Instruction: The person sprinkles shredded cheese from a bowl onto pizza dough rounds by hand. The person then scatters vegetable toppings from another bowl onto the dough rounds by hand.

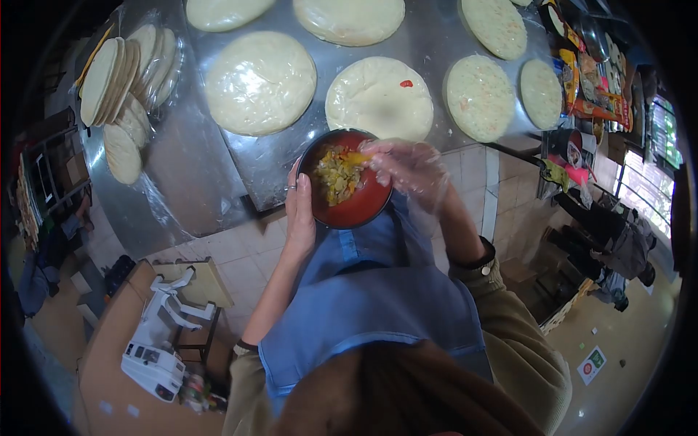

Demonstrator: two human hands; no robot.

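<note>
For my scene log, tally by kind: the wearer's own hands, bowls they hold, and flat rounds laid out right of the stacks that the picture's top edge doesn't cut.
Hands (left hand, right hand): 2
Held bowl: 1
Flat rounds: 4
Total: 7

1. Bowl (368, 198): red inside, black rim.
2. Chopped vegetables (338, 176): yellow-green, flecked orange-red.
3. Dough round (360, 94) by the bench's (195, 156) front edge: cream, one red spot.
4. Speckled dough rounds (478, 98) toward its right edge: pale, orange-flecked.
5. Apron (371, 305): blue, lighter trim.
</note>
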